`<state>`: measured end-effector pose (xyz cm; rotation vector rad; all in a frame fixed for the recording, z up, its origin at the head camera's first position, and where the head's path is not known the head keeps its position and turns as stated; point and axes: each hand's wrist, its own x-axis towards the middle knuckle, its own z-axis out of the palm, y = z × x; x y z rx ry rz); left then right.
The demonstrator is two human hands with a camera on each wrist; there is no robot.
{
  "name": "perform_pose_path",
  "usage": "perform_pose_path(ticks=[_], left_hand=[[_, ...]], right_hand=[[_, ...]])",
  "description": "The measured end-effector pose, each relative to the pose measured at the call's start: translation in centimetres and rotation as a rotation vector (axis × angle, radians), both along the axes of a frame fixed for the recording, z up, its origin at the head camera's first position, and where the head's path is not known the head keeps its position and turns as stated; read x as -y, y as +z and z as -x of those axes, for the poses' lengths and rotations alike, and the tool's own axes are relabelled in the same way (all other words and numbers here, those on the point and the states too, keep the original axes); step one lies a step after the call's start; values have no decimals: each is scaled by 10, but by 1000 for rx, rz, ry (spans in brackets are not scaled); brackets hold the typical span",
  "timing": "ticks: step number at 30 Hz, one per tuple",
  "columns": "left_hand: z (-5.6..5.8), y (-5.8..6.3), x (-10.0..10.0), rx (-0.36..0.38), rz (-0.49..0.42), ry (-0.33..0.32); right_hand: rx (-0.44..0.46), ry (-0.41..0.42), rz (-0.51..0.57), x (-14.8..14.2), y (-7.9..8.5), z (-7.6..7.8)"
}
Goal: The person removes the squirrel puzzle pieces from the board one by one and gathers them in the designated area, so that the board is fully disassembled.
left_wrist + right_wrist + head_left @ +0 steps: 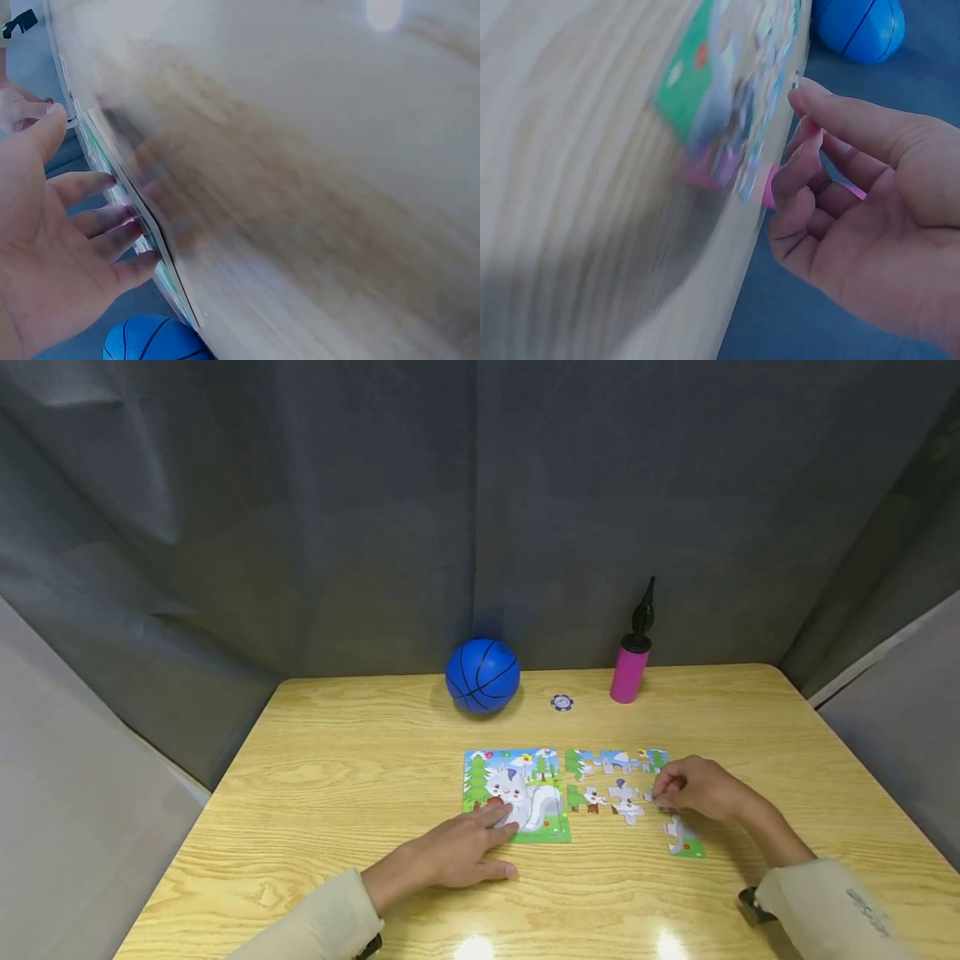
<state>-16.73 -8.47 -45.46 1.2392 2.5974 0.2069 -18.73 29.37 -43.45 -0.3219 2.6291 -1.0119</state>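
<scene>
A square puzzle board (551, 827) with a white squirrel picture lies on the table. My left hand (461, 852) rests on its lower left part with fingers spread and straight. To the right of the board, loose jigsaw pieces lie in rows, including an upper-row piece (617, 762) and a middle piece (626, 802). Over the right end of the middle row, my right hand (701, 789) pinches a small puzzle piece (798, 78) between thumb and index finger; most of that piece is hidden. A green-edged corner piece (688, 842) lies just below this hand.
A blue basketball (482, 677) sits near the table's back edge. Right of it are a poker chip (562, 702) and an upright pink hand pump (630, 672) with a black top. Dark cloth (375, 527) hangs behind the wooden table (322, 793).
</scene>
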Motion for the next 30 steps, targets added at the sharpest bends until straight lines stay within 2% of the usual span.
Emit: perform_pose_path(ticks=[8,17,24,30], left_hand=[[3,6,2,-3,24,7],[5,7,11,-23,11,15],[4,7,19,-38,13,16],[2,10,21,-26,44,32]], right_hand=[[-17,35,50,43,6,13],[-19,92,42,97,7,29],[-22,147,81,135,-3,34],[-40,178,103,154,-14,36]])
